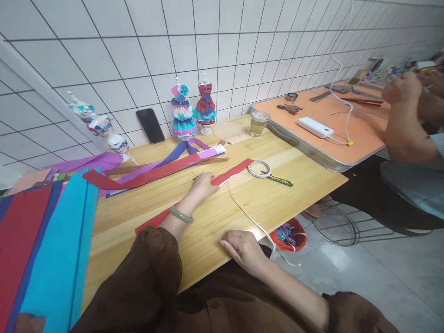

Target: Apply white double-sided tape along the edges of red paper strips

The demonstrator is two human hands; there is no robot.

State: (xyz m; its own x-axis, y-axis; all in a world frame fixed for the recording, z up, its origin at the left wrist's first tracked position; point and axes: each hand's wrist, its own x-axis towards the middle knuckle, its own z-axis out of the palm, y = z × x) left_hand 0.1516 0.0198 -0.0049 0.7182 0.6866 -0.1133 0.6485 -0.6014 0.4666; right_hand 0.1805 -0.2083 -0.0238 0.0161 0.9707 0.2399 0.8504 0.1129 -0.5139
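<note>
My left hand (pixel 204 184) lies flat on a long red paper strip (pixel 233 172) that runs diagonally across the wooden table (pixel 298 185). The fingers press the strip down near its middle. My right hand (pixel 243 249) rests at the table's near edge, pinching a thin white tape (pixel 243 210) that runs from the hand up to the strip. A coil of the same white tape (pixel 259 169) and a green-handled utility knife (pixel 280 180) lie just past the strip's far end.
More red, purple and blue paper strips (pixel 145 173) lie behind. Stacked coloured sheets (pixel 41 245) fill the left. Two paper-dress mannequins (pixel 194 111), a phone (pixel 150 125) and a glass (pixel 258 123) stand by the wall. Another person's hands (pixel 402 88) work at an orange table (pixel 340 125). A red bin (pixel 289 233) sits below.
</note>
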